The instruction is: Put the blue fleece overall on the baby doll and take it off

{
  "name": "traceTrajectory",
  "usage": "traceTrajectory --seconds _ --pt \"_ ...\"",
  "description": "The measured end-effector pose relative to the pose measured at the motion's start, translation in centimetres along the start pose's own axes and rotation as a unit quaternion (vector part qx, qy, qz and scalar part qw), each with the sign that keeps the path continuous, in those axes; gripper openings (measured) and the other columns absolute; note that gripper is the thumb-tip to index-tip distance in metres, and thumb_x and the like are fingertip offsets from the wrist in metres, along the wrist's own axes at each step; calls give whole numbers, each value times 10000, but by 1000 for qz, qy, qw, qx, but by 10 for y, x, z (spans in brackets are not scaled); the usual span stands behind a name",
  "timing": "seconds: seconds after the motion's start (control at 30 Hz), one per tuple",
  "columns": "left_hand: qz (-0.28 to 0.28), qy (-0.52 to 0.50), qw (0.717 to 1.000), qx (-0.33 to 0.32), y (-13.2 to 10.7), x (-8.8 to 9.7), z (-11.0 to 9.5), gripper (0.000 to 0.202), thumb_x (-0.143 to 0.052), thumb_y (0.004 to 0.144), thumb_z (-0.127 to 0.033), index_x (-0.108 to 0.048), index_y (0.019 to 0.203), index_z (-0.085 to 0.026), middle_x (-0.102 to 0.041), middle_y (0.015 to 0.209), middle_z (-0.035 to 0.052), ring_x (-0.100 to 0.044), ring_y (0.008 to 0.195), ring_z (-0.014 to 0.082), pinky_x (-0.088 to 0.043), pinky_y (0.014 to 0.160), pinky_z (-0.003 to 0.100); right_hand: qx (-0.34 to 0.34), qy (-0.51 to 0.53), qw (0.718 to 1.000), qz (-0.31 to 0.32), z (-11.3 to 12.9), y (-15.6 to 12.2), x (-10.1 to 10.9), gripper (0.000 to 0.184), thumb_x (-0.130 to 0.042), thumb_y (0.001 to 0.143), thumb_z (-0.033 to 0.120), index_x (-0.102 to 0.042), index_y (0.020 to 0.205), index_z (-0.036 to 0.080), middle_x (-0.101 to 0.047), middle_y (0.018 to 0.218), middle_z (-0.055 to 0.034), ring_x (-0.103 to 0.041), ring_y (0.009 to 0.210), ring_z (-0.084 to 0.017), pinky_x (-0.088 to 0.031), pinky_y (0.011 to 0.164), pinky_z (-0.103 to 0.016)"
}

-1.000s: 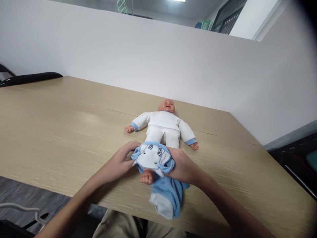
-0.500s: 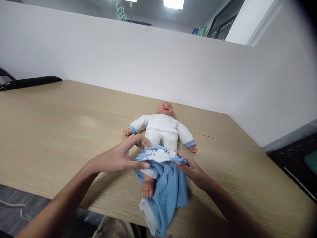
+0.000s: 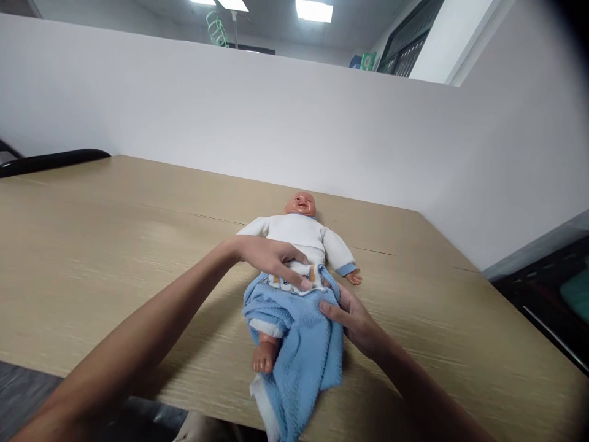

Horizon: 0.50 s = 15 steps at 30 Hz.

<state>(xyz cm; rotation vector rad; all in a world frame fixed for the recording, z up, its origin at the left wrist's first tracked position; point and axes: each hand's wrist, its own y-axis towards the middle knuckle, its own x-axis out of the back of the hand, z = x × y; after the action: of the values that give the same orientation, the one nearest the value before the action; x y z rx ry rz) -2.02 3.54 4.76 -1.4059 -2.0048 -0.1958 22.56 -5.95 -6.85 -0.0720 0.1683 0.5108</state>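
A baby doll [image 3: 294, 230] in a white long-sleeved top with blue cuffs lies face up, its feet toward me. Light blue fleecy pants [image 3: 304, 331] with a white printed patch surround its lower body. One bare foot [image 3: 265, 357] sticks out of the left leg opening; the other leg is hidden, and that pant leg hangs limp past the table's near edge. My right hand [image 3: 352, 316] grips the waistband on the right, thumb outside. Over the doll's belly, my left hand [image 3: 271, 253] touches the waistband, thumb and fingers apart, some fingertips hidden.
The wooden table [image 3: 138, 245] runs up to a white partition [image 3: 230, 116] behind the doll. Black chair parts stand at the left [image 3: 55, 161] and the right [image 3: 543, 294]. Near the lower left the floor [image 3: 27, 387] shows.
My left hand has moved right and over the doll's belly from the pants' left side. The waistband front has turned, showing orange marks on the patch. My right hand still holds its side.
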Motion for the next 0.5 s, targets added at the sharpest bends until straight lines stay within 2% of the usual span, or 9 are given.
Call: traceTrajectory --seconds 0.1,0.17,0.2,0.27,0.33,0.37,0.43,0.5 --pt "82 -71 992 -57 6 -8 10 451 -823 832 -551 -756 1087 -185 -777 1034 22 -712 942 242 -575 802 297 3 -20 1000 -11 7 1 -2 628 -768 941 486 -532 1474 254 -702 1330 -72 -688 1153 -229 -562 966 -335" --pt "105 -99 987 -74 8 -14 17 421 -797 875 -533 -763 1102 -180 -791 1092 38 -730 1016 262 -603 887 326 -1 -46 999 -4 14 0 0 640 -756 939 520 -537 1470 239 -707 1308 -80 -689 1142 -242 -563 968 -356" --pt "109 -111 984 -85 9 -16 19 415 -767 910 -515 -758 1149 -176 -788 1146 52 -730 1062 269 -604 934 339 -8 -62 998 17 18 0 2 641 -752 937 533 -548 1466 233 -709 1303 -81 -689 1139 -248 -561 973 -366" --pt "113 -138 978 -105 9 -19 21 443 -714 967 -466 -709 1298 -171 -752 1291 78 -705 1184 281 -579 1034 357 -40 -103 989 96 29 -4 8 606 -768 919 539 -614 1411 221 -718 1277 -76 -690 1121 -258 -557 971 -379" --pt "121 -164 973 -106 8 -18 21 490 -683 995 -447 -645 1403 -179 -711 1377 86 -669 1276 288 -552 1093 362 -93 -142 969 182 38 -9 14 495 -799 894 516 -713 1269 205 -738 1192 -62 -693 1078 -260 -556 955 -380" --pt "126 -173 972 -99 8 -18 20 497 -678 999 -449 -630 1420 -188 -705 1385 79 -659 1299 289 -546 1106 362 -112 -148 961 204 40 -12 18 442 -812 884 503 -743 1199 201 -744 1140 -53 -693 1053 -256 -557 936 -372" --pt "136 -187 969 -87 9 -17 19 463 -683 995 -461 -653 1375 -197 -718 1351 59 -665 1293 284 -549 1102 356 -116 -119 968 189 39 -17 22 388 -826 873 488 -762 1135 208 -737 1068 -37 -685 1013 -238 -556 894 -343" --pt "137 -199 967 -86 13 -19 19 405 -723 966 -464 -697 1269 -197 -750 1260 37 -703 1219 266 -572 1059 338 -81 -61 987 122 32 -18 25 398 -825 872 512 -756 1147 232 -724 1036 -24 -672 967 -209 -547 844 -305"
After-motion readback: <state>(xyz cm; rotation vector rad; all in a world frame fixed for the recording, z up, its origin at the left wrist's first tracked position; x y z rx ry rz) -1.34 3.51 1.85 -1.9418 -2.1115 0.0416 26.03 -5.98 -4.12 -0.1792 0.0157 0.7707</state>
